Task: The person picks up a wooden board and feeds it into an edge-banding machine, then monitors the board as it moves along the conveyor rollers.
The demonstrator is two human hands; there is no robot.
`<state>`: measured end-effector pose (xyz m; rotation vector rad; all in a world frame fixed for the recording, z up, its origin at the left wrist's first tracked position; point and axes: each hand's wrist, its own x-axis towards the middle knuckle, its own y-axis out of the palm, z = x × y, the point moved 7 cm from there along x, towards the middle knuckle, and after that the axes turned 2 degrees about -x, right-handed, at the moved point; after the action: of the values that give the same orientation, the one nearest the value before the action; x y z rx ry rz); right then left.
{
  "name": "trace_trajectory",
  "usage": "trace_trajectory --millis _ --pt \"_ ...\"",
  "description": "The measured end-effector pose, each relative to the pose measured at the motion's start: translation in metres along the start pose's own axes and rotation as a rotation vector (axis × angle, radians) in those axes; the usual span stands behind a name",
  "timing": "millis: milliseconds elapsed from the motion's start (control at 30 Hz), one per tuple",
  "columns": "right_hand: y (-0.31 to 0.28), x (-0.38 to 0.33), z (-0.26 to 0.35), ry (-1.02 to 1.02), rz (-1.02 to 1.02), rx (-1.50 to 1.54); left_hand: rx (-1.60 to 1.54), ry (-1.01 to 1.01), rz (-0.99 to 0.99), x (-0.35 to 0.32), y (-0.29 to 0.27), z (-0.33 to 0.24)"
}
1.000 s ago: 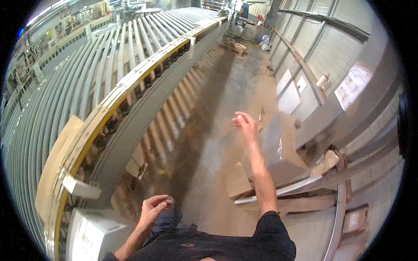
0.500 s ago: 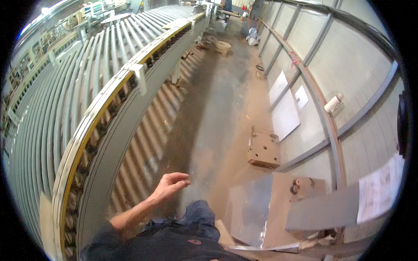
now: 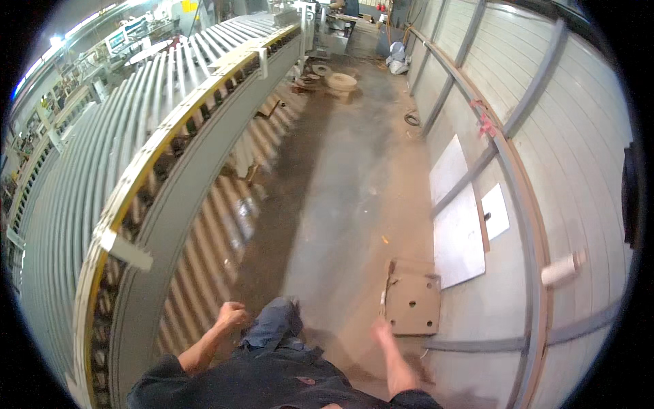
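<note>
My left hand [image 3: 233, 315] hangs beside my left thigh, near the roller conveyor's side. Its fingers are curled in, and nothing shows in them. Low on the right, my right hand [image 3: 383, 330] is smeared by motion, so its fingers cannot be made out. In the picture it lies by the near left edge of a brown cardboard box [image 3: 417, 305] with round holes, which stands on the floor against the wall. Whether hand and box touch, I cannot tell.
A long roller conveyor [image 3: 102, 163] with a yellow-edged rail runs along the left. A bracket [image 3: 129, 251] juts from it over the walkway. The panelled wall [image 3: 586, 184] on the right carries a ledge with a pale cylindrical container [image 3: 564, 267]. Ahead lie round discs [image 3: 342, 83] and bags [image 3: 397, 58].
I have moved forward along the walkway; the cardboard box is nearer. The grey panel and large sheet at lower right have left view. My left hand has dropped back, and my right hand has appeared.
</note>
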<state>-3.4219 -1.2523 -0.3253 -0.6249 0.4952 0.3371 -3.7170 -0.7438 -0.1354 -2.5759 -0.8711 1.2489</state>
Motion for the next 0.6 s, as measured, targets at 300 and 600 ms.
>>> trace_trajectory --millis 300,600 --pt "-0.028 0.244 0.261 0.154 0.311 0.264 -0.121 0.108 0.058 0.305 0.067 -0.198" --pt "-0.041 0.418 0.304 0.402 0.19 0.231 -0.093 0.429 0.208 0.546 0.152 -0.652"
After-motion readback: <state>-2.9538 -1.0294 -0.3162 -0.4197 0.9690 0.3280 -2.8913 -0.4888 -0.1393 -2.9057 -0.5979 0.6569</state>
